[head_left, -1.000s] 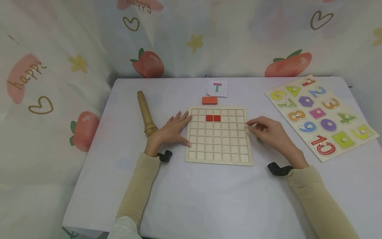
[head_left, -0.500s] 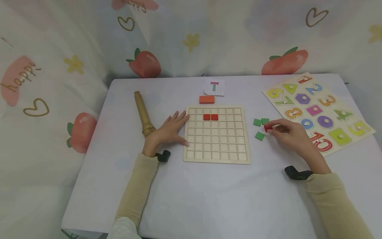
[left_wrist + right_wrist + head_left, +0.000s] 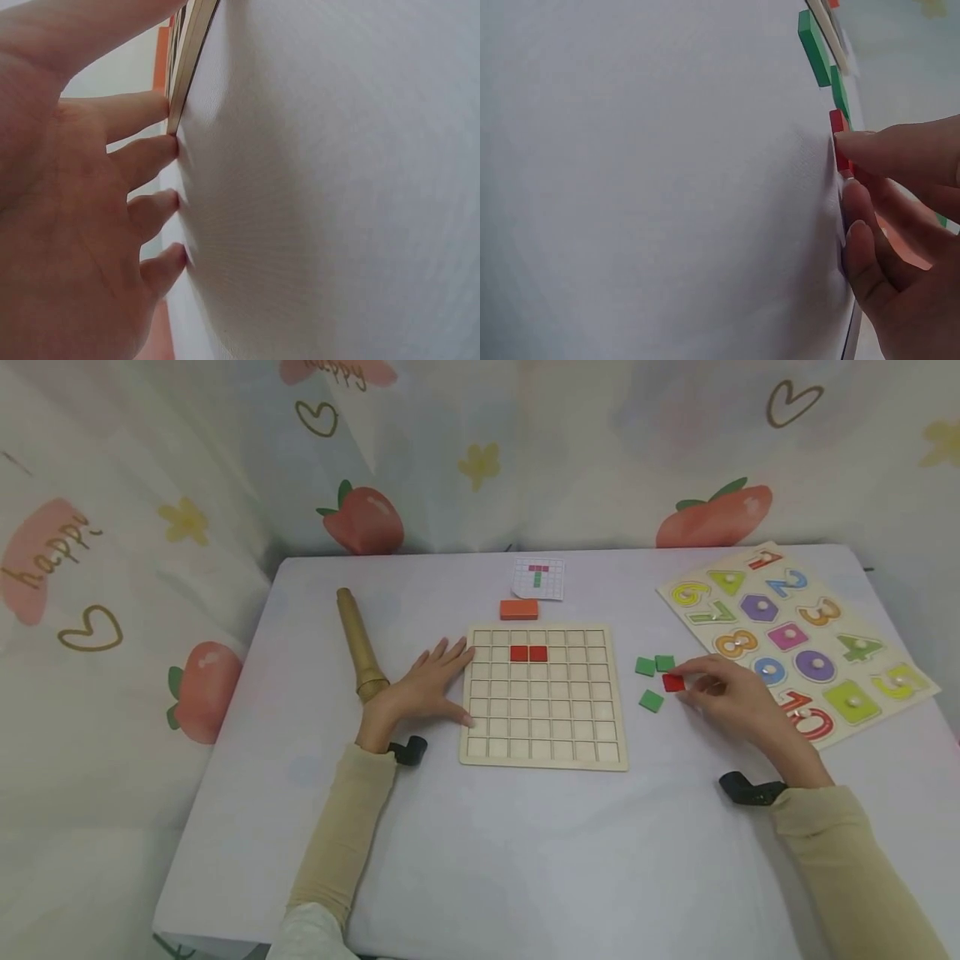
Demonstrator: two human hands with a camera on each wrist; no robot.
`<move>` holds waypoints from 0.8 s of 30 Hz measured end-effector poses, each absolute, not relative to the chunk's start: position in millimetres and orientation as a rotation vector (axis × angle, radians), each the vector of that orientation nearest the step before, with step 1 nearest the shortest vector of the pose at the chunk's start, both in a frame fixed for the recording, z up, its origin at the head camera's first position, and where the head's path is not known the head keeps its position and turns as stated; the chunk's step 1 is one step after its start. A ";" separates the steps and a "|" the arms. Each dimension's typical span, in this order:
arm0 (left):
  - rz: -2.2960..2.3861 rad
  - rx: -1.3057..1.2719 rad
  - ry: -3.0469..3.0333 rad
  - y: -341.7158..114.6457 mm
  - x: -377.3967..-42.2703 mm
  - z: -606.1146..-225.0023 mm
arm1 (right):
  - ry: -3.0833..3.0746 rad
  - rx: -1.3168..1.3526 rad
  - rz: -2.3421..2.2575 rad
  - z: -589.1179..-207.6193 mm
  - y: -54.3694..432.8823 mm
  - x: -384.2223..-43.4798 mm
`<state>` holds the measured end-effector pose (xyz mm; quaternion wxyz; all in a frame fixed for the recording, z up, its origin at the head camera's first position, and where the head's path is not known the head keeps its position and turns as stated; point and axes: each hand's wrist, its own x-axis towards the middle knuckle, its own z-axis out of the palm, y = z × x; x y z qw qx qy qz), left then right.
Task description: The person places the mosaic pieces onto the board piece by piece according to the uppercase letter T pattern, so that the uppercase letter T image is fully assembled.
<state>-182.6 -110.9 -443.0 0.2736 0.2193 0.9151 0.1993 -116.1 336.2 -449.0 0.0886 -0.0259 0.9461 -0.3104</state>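
In the head view, the grid board [image 3: 542, 697] lies flat on the white table [image 3: 525, 860], with two red tiles [image 3: 528, 653] side by side in its second row from the far edge. The left hand [image 3: 420, 689] is spread wide along the board's left edge, thumb and forefinger tip at the rim and gripping nothing, a pose that looks meant to stop the board sliding. Right of the board, the right hand [image 3: 727, 697] pinches a single red tile [image 3: 672, 683] between thumb and forefinger, beside three green tiles [image 3: 651, 701] that seem laid out close to the board for easy reach. Beyond the board's far edge sit an orange block [image 3: 519, 610] and, past it, a card [image 3: 525, 585] bearing a coloured T, probably put there so the hands do not cover it. A number puzzle [image 3: 828, 639] farther right of the board and a brown stick [image 3: 356, 635] to its left appear set aside. The left wrist view shows straight, parted fingers beside the board's edge, tips down, probably for steadiness. In the right wrist view the pinched red tile is low by the table, held at its sides, with green tiles between it and the board; whether it is lifted I cannot tell.
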 end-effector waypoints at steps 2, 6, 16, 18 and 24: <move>0.533 0.593 2.465 -111.1 -182.9 -443.6 | 2.834 -0.087 -0.900 -449.3 334.7 -116.6; 0.532 0.600 2.469 -111.8 -183.7 -445.4 | 2.866 -0.088 -0.859 -450.1 331.8 -117.8; 0.530 0.603 2.467 -111.0 -184.9 -445.9 | 2.922 -0.210 -0.809 -454.7 334.2 -117.5; 0.529 0.606 2.467 -111.1 -184.9 -445.7 | 2.920 -0.223 -0.825 -453.6 332.2 -117.5; 0.540 0.613 2.467 -112.4 -184.5 -447.6 | 2.913 -0.230 -0.883 -447.0 321.0 -118.4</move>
